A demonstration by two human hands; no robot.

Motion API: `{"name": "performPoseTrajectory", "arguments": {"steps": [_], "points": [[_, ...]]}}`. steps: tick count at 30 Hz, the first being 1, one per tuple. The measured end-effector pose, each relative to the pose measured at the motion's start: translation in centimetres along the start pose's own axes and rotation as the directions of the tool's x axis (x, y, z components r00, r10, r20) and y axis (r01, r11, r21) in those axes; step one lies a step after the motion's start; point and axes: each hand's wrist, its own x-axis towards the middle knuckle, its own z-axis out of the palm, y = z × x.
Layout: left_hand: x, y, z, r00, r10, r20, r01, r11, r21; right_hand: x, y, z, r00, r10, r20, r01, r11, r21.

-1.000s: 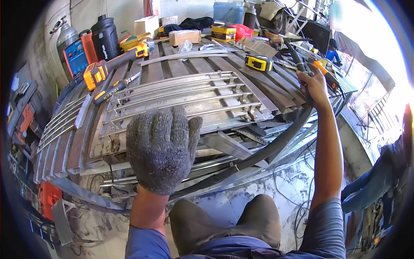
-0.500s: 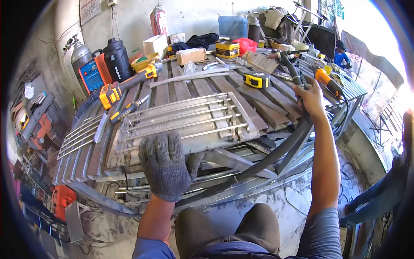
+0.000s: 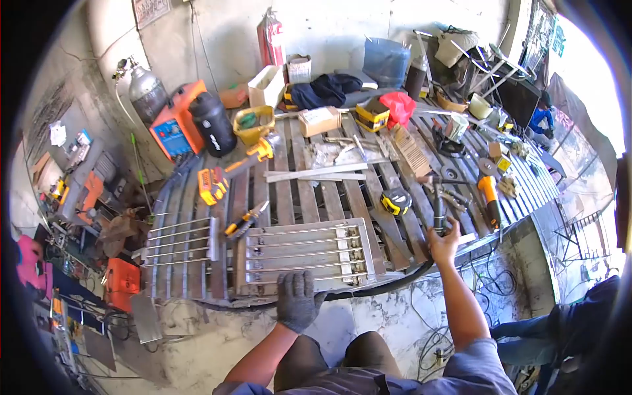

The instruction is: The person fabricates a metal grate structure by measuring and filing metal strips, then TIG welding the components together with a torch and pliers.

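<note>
My left hand (image 3: 297,303), in a grey knitted glove, lies at the front edge of a flat metal panel (image 3: 309,253) with several thin rods across it. Its fingers are extended over the panel's near side. My bare right hand (image 3: 444,241) is at the bench's front edge, its fingers curled at the lower part of a dark torch-like handle (image 3: 438,207) with a thick black cable (image 3: 395,283). The thumb stands somewhat apart. A yellow-black tape measure (image 3: 396,201) lies left of the handle. Pliers (image 3: 247,218) rest behind the panel's left corner.
The slatted metal bench (image 3: 283,191) carries a yellow power tool (image 3: 214,186), a smaller rod frame (image 3: 181,242), a cardboard box (image 3: 320,121) and an orange-black grinder (image 3: 489,197). Cables (image 3: 490,283) lie on the floor. A person's legs (image 3: 526,342) show at right.
The view has shifted back and up, showing more of the bench top. My right hand has come down with the handle to the bench's front edge. My left hand remains at the panel's front.
</note>
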Motion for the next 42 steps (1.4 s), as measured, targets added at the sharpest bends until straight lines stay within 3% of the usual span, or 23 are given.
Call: {"name": "performPoseTrajectory", "arguments": {"steps": [1,2,4,6,8,10,11,14,16,18,22,23,26,28,30,31,32,35,37,40,42], "points": [[0.1,0.1,-1.7,0.996,-0.01,0.083,0.014,0.999,-0.041,1.0,2.3,0.2,0.998,-0.069,-0.005,0.068,0.996,-0.057],[-0.1,-0.2,-3.6,0.992,0.018,0.124,-0.014,0.999,-0.033,0.9,1.3,0.0,1.0,-0.004,0.009,0.006,0.991,-0.135],[-0.3,-0.2,-8.0,0.974,0.084,0.208,-0.079,0.996,-0.034,1.3,5.2,0.4,0.962,-0.268,-0.047,0.26,0.956,-0.137],[-1.3,-0.2,-15.4,0.976,0.116,0.185,-0.096,0.989,-0.117,-2.0,0.8,0.2,0.965,-0.225,-0.135,0.208,0.97,-0.13],[-5.1,-1.1,-20.1,0.971,0.177,0.162,-0.125,0.95,-0.284,-6.1,-1.9,-2.0,0.983,-0.135,-0.122,0.118,0.983,-0.14],[-9.3,-2.5,-23.8,0.966,0.128,0.227,-0.056,0.953,-0.298,-11.4,-11.7,-5.2,0.988,0.14,-0.066,-0.147,0.981,-0.123],[-12.2,-3.7,-24.1,0.95,0.016,0.311,0.076,0.957,-0.279,-12.8,-11.3,-6.3,0.991,0.123,-0.052,-0.125,0.991,-0.051],[-22.2,-6.1,-23.7,0.788,-0.308,0.533,0.389,0.92,-0.044,-15.0,-10.9,-10.1,0.987,0.118,-0.11,-0.134,0.979,-0.152],[-27.1,-6.8,-23.3,0.506,-0.502,0.701,0.528,0.823,0.208,-14.9,-11.6,-12.2,0.979,0.142,-0.148,-0.175,0.953,-0.246],[-30.3,-7.3,-22.9,0.307,-0.493,0.814,0.507,0.809,0.298,-14.1,-11.5,-13.7,0.979,0.106,-0.171,-0.153,0.944,-0.293],[-33.3,-6.9,-22.1,0.184,-0.401,0.897,0.449,0.846,0.286,-10.5,-11.5,-14.8,0.981,0.018,-0.192,-0.108,0.878,-0.466],[-32.9,-6.8,-21.4,0.174,-0.391,0.904,0.449,0.848,0.28,-9.2,-10.6,-14.7,0.982,0.015,-0.188,-0.116,0.834,-0.54],[-32.1,-6.3,-19.8,0.152,-0.37,0.916,0.481,0.838,0.258,-6.4,-11.8,-12.9,0.992,0.074,-0.1,-0.114,0.862,-0.495],[-31.4,-6.1,-19.2,0.232,-0.4,0.887,0.519,0.822,0.235,-4.2,-8.1,-11.4,1.0,0.003,-0.024,-0.013,0.893,-0.449],[-31.6,-6.3,-17.3,0.314,-0.405,0.859,0.512,0.834,0.207,-2.4,-4.4,-9.3,0.994,0.102,0.039,-0.06,0.809,-0.585],[-34.0,-7.4,-14.9,0.455,-0.349,0.819,0.438,0.889,0.135,-1.7,-4.4,-8.8,0.977,0.169,0.131,-0.037,0.736,-0.676],[-31.2,-7.5,-13.1,0.472,-0.314,0.824,0.435,0.895,0.093,-0.9,-4.5,-8.2,0.947,0.233,0.221,0.013,0.66,-0.751],[-22.7,-4.3,-10.2,0.434,-0.264,0.861,0.415,0.907,0.069,0.9,-5.4,-6.4,0.913,0.349,0.21,-0.132,0.741,-0.658],[-18.5,-2.6,-8.3,0.422,-0.228,0.877,0.39,0.919,0.052,1.6,-3.0,-5.5,0.937,0.244,0.25,-0.033,0.775,-0.631],[-14.4,-1.2,-6.4,0.41,-0.19,0.892,0.369,0.929,0.028,2.1,-4.7,-5.6,0.883,0.291,0.369,0.049,0.724,-0.688],[-12.2,-0.7,-5.5,0.429,-0.149,0.891,0.355,0.935,-0.014,2.2,-4.0,-5.4,0.901,0.188,0.39,0.223,0.57,-0.791]]}}
